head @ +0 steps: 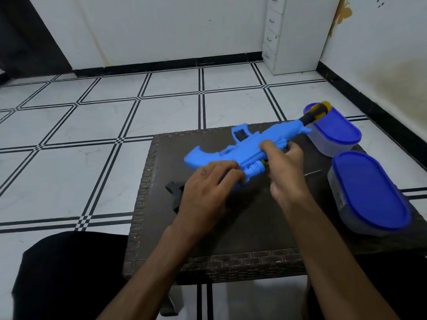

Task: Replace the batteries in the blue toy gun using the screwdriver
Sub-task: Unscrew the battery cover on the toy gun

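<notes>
Tiled room, low dark wicker table (231, 262): blue toy gun (249, 148) mid battery swap.

I've got my left hand (208, 188) curled on the gun's near underside and my right hand (286, 167) gripping its body at table centre. Something green (332, 163) shows in the underside, maybe a battery. Black piece (173, 188) near left could be the cover. Thin metal rod (312, 173) on the right, possibly the screwdriver. Probably midway; closing and screwing left.

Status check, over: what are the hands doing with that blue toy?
Both hands, left and right, grip blue toy gun over table. Screwdriver: not clearly seen. Two blue-lidded containers beside, not blocking.
</notes>
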Tool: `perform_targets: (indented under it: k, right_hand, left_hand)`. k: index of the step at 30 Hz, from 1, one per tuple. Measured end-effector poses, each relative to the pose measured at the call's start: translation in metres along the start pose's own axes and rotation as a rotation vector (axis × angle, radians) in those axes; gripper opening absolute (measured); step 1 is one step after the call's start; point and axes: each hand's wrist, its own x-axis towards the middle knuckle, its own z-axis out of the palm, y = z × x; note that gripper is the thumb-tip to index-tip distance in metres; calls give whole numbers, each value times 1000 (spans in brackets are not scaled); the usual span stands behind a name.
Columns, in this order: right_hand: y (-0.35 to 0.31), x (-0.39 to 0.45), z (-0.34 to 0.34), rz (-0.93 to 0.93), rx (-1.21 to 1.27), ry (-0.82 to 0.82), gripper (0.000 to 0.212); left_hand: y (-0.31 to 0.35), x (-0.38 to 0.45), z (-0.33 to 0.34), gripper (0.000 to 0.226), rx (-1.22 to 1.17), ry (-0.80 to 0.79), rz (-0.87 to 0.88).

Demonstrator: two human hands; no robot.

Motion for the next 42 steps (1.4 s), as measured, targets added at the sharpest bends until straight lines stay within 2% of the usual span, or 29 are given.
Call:
perform_targets:
  k: [2, 5, 9, 11, 18, 24, 27, 33, 37, 39, 42]
  right_hand:
    - [10, 0, -3, -30, -111, 29, 34]
    - [10, -2, -3, -56, -133, 29, 36]
    - [-7, -9, 4, -73, -51, -116, 42]
    - [-16, -12, 8, -114, -96, -213, 38]
    - [-20, -5, 15, -284, -527, -377, 44]
    - [5, 8, -6, -264, -901, -451, 45]
    - [18, 10, -20, -284, -999, -439, 39]
    - [34, 9, -32, -322, -1130, -465, 34]
    - [35, 9, -30, -363, -1092, -458, 30]
    - [30, 9, -31, -390, -1024, -423, 28]
    - [17, 12, -40, -448, -1115, -338, 32]
  left_hand:
    - [5, -8, 6, 23, -27, -47, -34]
    - [8, -9, 3, 14, -75, -46, -95]
    - [1, 5, -16, 37, -144, -24, -185]
    - [-5, 14, -29, 49, -217, 33, -295]
    - [-23, 29, -52, 49, -785, 151, -772]
    - [-29, 2, -34, 47, -1006, 52, -1139]
    - [-30, -10, -25, 46, -1033, -19, -1253]
    - [-35, -26, -16, 46, -878, -173, -1214]
    - [-33, -29, -14, 46, -845, -192, -1123]
    - [-33, -31, -12, 46, -791, -221, -1080]
    - [-30, -38, -8, 43, -643, -295, -991]
